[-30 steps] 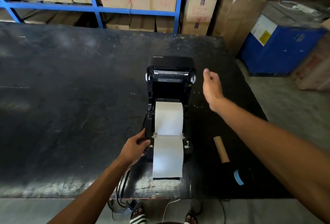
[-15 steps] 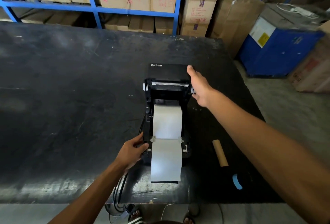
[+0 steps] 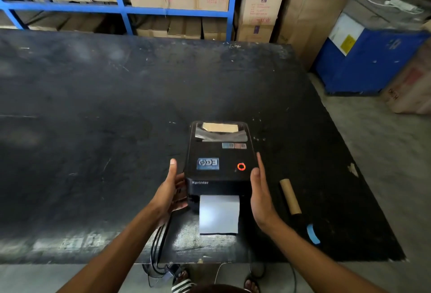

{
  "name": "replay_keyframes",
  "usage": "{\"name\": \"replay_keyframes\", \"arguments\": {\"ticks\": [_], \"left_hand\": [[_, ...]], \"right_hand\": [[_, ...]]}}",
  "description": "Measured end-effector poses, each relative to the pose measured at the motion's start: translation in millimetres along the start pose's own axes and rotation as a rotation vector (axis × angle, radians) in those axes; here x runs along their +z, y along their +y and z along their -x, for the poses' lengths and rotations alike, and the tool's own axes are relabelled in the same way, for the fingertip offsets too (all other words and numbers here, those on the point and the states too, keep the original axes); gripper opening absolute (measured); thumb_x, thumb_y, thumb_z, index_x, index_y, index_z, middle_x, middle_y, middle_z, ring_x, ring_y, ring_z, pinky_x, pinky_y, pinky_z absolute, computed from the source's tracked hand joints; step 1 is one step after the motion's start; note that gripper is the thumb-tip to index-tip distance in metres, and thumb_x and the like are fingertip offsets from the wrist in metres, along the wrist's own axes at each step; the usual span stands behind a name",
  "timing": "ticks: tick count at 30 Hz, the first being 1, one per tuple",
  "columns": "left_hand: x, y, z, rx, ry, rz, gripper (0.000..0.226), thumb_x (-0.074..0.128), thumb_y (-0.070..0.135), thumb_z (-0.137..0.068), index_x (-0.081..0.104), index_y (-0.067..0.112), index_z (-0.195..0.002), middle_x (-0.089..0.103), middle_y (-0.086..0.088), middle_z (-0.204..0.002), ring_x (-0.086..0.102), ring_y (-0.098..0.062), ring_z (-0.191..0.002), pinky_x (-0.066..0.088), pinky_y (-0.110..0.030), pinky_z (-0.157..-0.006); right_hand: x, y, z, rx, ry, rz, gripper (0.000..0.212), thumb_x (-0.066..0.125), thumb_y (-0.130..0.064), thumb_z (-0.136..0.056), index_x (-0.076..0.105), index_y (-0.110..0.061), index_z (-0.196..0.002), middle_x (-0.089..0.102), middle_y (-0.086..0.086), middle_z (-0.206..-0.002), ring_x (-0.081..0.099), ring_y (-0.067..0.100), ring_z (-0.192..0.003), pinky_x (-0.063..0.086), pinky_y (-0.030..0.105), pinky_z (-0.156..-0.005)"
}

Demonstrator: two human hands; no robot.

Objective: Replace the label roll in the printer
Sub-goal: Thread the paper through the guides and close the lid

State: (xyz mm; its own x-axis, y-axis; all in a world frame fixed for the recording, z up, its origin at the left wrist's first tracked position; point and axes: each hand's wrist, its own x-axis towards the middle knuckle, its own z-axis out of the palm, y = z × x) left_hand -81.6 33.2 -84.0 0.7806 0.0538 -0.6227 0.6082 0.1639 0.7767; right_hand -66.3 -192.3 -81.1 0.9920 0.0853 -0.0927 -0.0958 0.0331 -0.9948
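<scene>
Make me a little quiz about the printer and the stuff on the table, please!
1. True or false: the printer lid is open.
2. What sticks out of its front: A) paper B) a cable C) nothing?
3. What lies right of the right hand, while the left hand holds the other side?

Key: 1. False, it is shut. 2. A. 3. A cardboard tube.

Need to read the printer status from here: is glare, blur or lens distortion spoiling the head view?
Head view: the printer is sharp, its red ring light readable; glare washes out the label strip and the table near edge; wide-angle bending curves the blue shelf; both hands show little blur.
</scene>
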Motion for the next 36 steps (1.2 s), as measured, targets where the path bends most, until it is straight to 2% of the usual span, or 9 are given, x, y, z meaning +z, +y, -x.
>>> {"name": "replay_keyframes", "arguments": {"ticks": [3,5,9,11,13,15,18,29,36], "left_hand": [[-2.6,1.4,1.3,0.006,-0.036,-0.056,0.084,0.039,0.101,-0.048,0.076,0.04,-0.092,0.079,0.016,-0.091,0.067,-0.013,-0.1,0.05,-0.038,-0.087],[-2.8,1.7,1.6,0.018,-0.083,-0.116,0.073,0.045,0.099,-0.051,0.077,0.047,-0.089,0.078,0.014,-0.094,0.07,-0.01,-0.094,0.049,-0.036,-0.086],[-3.8,0.1,1.0,0.058,-0.132,-0.157,0.063,0.065,0.086,-0.053,0.074,0.045,-0.099,0.078,0.01,-0.101,0.072,-0.006,-0.091,0.047,-0.034,-0.084],[-5.0,-2.9,1.2,0.083,-0.125,-0.154,0.066,0.069,0.083,-0.053,0.074,0.04,-0.103,0.078,0.006,-0.102,0.072,-0.011,-0.095,0.048,-0.034,-0.087],[-5.6,-6.9,2.6,0.1,-0.127,-0.148,0.07,0.069,0.079,-0.058,0.073,0.031,-0.109,0.078,0.001,-0.105,0.073,-0.016,-0.098,0.048,-0.035,-0.091],[-5.8,-7.9,4.8,0.113,-0.133,-0.136,0.07,0.066,0.074,-0.065,0.071,0.023,-0.113,0.078,0.0,-0.107,0.073,-0.013,-0.098,0.047,-0.032,-0.088],[-5.3,-6.7,6.1,0.115,-0.12,-0.122,0.063,0.063,0.067,-0.07,0.072,0.021,-0.112,0.078,0.002,-0.106,0.073,-0.007,-0.096,0.046,-0.03,-0.085],[-2.7,-7.7,6.9,0.129,-0.095,-0.083,0.064,0.065,0.065,-0.068,0.072,0.017,-0.11,0.079,0.0,-0.104,0.073,-0.008,-0.095,0.047,-0.027,-0.082],[-1.1,-8.2,7.1,0.135,-0.083,-0.077,0.06,0.062,0.063,-0.071,0.072,0.018,-0.109,0.079,0.002,-0.102,0.073,-0.006,-0.093,0.047,-0.027,-0.082]], "right_hand": [[2.6,11.0,9.5,0.02,0.025,-0.003,0.055,0.032,-0.048,-0.094,0.015,-0.044,-0.145,0.028,-0.014,-0.156,0.031,-0.01,-0.137,0.03,0.016,-0.111],[3.3,13.6,10.7,0.012,0.042,0.006,0.055,0.032,-0.045,-0.094,0.015,-0.041,-0.147,0.026,-0.009,-0.158,0.03,-0.007,-0.138,0.031,0.014,-0.11],[-1.5,15.2,9.5,0.023,-0.011,0.034,0.066,0.035,-0.044,-0.093,0.011,-0.032,-0.153,0.024,-0.006,-0.159,0.03,0.003,-0.142,0.03,0.025,-0.115],[-3.7,20.4,11.8,0.089,-0.045,0.004,0.072,0.042,-0.047,-0.089,0.013,-0.033,-0.153,0.027,-0.004,-0.158,0.034,0.007,-0.141,0.032,0.031,-0.115],[-5.1,26.8,15.9,0.195,-0.025,-0.066,0.069,0.051,-0.053,-0.083,0.031,-0.036,-0.147,0.043,-0.003,-0.151,0.046,0.009,-0.133,0.04,0.035,-0.11],[-5.1,30.5,17.3,0.256,0.0,-0.096,0.051,0.056,-0.054,-0.081,0.053,-0.036,-0.129,0.06,-0.005,-0.135,0.057,0.007,-0.121,0.045,0.027,-0.099],[-7.9,34.0,14.7,0.276,0.021,-0.108,0.035,0.058,-0.045,-0.089,0.063,-0.031,-0.121,0.07,-0.007,-0.122,0.062,0.011,-0.115,0.046,0.03,-0.097],[-12.4,31.1,14.2,0.318,-0.01,-0.115,0.066,0.069,-0.068,-0.065,0.065,-0.033,-0.121,0.071,-0.007,-0.119,0.065,0.01,-0.111,0.047,0.032,-0.093],[-12.2,31.0,14.0,0.327,0.002,-0.12,0.053,0.063,-0.059,-0.072,0.064,-0.034,-0.119,0.073,-0.014,-0.113,0.066,0.003,-0.106,0.049,0.02,-0.079]]}}
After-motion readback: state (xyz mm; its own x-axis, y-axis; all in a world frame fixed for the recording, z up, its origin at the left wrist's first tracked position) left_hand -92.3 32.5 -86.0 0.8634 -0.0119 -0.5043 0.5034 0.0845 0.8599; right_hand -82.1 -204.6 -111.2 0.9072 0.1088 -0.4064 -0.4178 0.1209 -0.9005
